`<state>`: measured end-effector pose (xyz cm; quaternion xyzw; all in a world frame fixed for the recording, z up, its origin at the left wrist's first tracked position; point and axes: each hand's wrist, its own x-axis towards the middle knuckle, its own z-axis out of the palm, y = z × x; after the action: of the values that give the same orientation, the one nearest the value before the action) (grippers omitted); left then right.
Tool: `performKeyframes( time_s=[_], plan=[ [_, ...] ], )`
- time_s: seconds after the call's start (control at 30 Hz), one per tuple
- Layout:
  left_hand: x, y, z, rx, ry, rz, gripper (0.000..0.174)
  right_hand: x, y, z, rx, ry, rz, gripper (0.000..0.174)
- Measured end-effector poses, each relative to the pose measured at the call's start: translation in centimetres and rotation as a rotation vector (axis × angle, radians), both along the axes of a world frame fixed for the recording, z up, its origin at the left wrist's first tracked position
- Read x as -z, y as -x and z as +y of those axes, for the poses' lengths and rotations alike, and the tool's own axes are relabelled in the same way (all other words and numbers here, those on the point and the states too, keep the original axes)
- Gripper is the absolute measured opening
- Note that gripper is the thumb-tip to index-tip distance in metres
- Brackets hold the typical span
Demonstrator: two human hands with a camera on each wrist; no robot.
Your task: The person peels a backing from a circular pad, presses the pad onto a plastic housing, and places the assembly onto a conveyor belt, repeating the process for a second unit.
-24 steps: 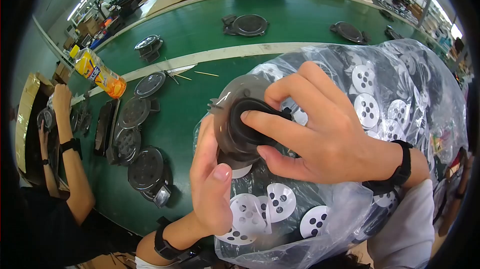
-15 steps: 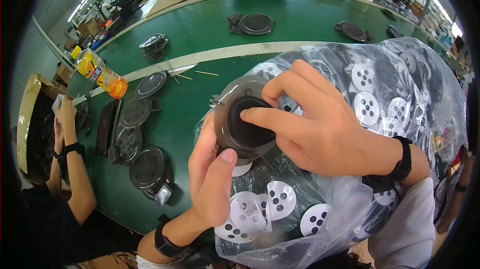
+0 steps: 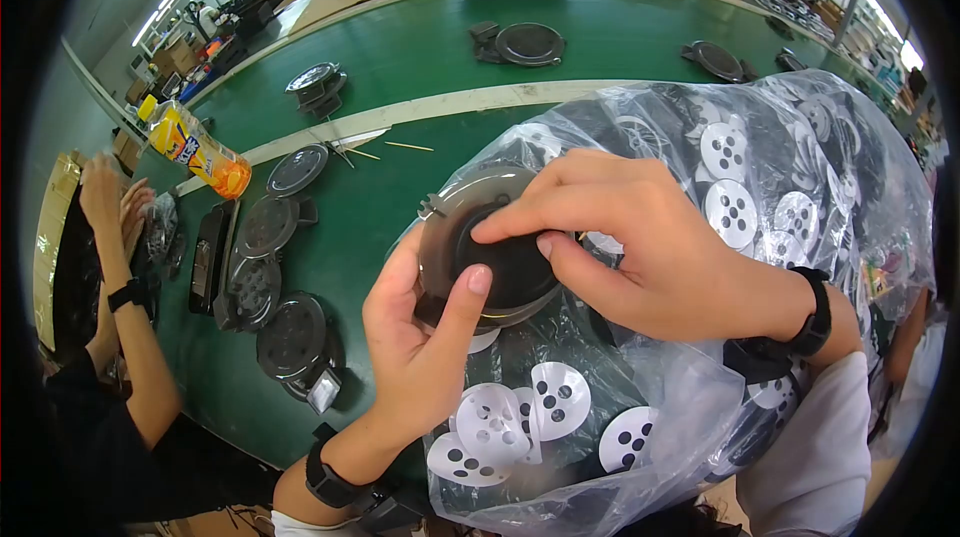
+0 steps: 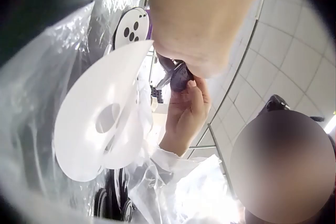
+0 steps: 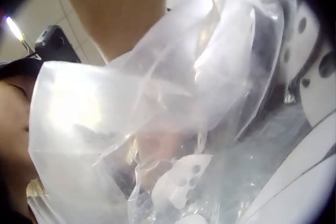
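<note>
My left hand (image 3: 420, 337) holds a round smoky see-through plastic cover (image 3: 437, 252) from its left side, thumb over the near rim. Within that cover lies a black disc (image 3: 505, 272). My right hand (image 3: 640, 247) reaches over from the right, index fingertip on the disc's face and thumb at its right edge. In the left wrist view the right hand (image 4: 184, 119) has its fingertips against a dark round piece (image 4: 181, 77). Under both hands spreads a clear plastic bag (image 3: 660, 377) of white discs with holes (image 3: 560, 400). Bag film (image 5: 105, 108) hides most of the right wrist view.
Several dark round cases (image 3: 292, 337) line the green table (image 3: 400, 197) on the left, near an orange drink bottle (image 3: 200, 152). More cases (image 3: 530, 44) lie beyond a pale strip (image 3: 480, 97). Another person's arms (image 3: 125, 267) reach by a carton (image 3: 55, 247) at far left.
The black disc has gone from tilted to lying flatter in the cover. My right index finger and thumb have shifted over its face. At far left the other person's hands have moved up.
</note>
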<state>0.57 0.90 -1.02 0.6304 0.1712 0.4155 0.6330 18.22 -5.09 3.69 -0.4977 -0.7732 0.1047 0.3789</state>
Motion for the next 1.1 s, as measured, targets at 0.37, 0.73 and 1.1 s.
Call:
performKeyframes(
  time_s=[0.37,0.73,1.1],
  plan=[
    [-1.0,0.6,0.5,-0.017,-0.037,0.025,0.037,0.2,-1.3,0.7,0.156,-0.033,0.165,0.030],
    [-1.6,0.9,1.3,0.056,0.324,-0.043,0.034,0.8,-2.0,1.8,-0.161,0.555,0.704,0.026],
    [-1.9,1.6,4.0,-0.186,0.064,-0.014,0.062,1.6,-7.0,4.5,-0.165,0.481,1.266,0.028]
  ],
)
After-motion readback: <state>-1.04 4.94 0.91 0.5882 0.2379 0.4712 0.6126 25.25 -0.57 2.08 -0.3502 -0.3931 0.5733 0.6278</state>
